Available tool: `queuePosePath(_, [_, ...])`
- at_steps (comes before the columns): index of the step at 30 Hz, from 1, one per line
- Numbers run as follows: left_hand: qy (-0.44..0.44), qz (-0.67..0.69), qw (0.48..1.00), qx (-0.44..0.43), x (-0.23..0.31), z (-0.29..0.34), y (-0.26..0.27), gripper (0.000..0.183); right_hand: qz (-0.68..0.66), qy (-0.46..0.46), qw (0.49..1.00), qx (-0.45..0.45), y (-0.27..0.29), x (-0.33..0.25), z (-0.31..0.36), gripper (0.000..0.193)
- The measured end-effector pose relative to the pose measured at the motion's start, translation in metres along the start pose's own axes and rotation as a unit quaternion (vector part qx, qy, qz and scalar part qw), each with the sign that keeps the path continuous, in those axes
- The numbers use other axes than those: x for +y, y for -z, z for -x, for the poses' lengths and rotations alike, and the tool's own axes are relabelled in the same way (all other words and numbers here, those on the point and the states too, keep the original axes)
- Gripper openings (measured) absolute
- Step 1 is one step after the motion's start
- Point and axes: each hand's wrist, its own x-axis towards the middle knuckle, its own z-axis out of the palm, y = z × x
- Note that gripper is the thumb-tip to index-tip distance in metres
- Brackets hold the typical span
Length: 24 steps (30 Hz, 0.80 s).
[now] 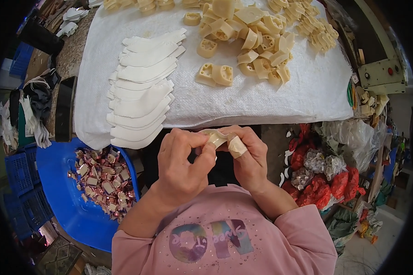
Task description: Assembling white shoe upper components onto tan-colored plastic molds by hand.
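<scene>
My left hand [181, 158] and my right hand [252, 160] meet in front of my chest, just off the table's near edge. Between their fingertips they grip a small cream heel block [214, 139] with a pale strip along its far side; fingers partly hide it. Beige tape or a cover wraps my right thumb [237, 146]. Nearest on the table, to the left, lies an overlapping row of curved white cut pieces [140, 103]. Two cream heel blocks [215, 75] stand side by side beyond my hands, before a heap of similar blocks [261, 46].
White woven cloth [261, 103] covers the table. At lower left a blue tub [78, 220] holds many shiny pinkish pieces [105, 178]. A dark flat device [66, 109] lies by the cloth's left edge. Red and clear plastic bags [321, 181] sit at right, below a pale control box [382, 75].
</scene>
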Motion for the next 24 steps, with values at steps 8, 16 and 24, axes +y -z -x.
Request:
queuePosePath(8, [0.095, 0.042, 0.994, -0.021, -0.004, 0.006, 0.002, 0.021, 0.209, 0.025, 0.97, -0.121, 0.024, -0.002, -0.023, 0.027])
queuePosePath(16, [0.097, 0.272, 0.957, -0.033, -0.003, 0.007, 0.004, 0.021, 0.014, -0.101, 0.958, -0.267, 0.042, -0.01, -0.044, 0.037])
queuePosePath(24, [0.124, 0.172, 0.976, -0.049, -0.007, 0.013, 0.003, 0.019, 0.062, -0.124, 0.969, -0.204, 0.029, 0.003, -0.045, 0.038])
